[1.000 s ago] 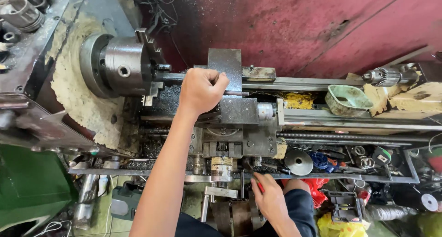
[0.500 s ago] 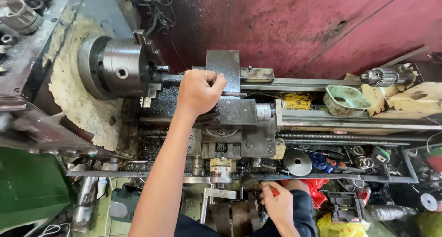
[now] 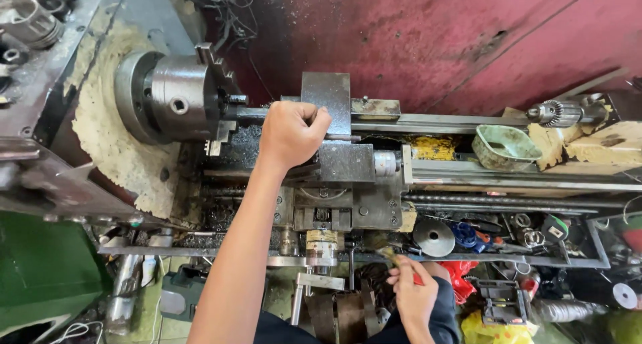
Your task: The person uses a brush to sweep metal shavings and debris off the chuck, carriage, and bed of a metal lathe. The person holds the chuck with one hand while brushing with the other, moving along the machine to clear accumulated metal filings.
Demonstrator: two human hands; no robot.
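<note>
1. Vs 1 s ago: left hand point(image 3: 292, 133) unchanged, still a closed fist on top of the lathe carriage point(image 3: 334, 163), just right of the chuck point(image 3: 177, 103). Right hand point(image 3: 411, 294) has shifted: earlier it sat below the carriage front near the handwheel; half a second ago it was lower and further right; now it sits at the lower edge of the tray point(image 3: 575, 260), by the knee.
2. Right hand now: fingers curled, pinching a thin red-handled tool point(image 3: 409, 272) whose tip points up-left toward the tray edge. Can't tell what kind of tool.
3. Left fist is wrapped around something on the tool post; what it grips is hidden by the knuckles.
4. Chuck: grey steel, jaws stepped and protruding, a short bar point(image 3: 244, 112) sticking out toward the carriage. Dark swarf lies on the bed under it.
5. Carriage: grey, oily, square tool block point(image 3: 326, 103) upright behind the fist.
6. Containers: green dish point(image 3: 505, 147) on the bed ways to the right, contents not readable. The tray below the bed holds a grey disc point(image 3: 433, 237), a blue part point(image 3: 465, 234), and small mixed hardware.
7. A drill chuck point(image 3: 552, 113) lies at the far right of the bed.
</note>
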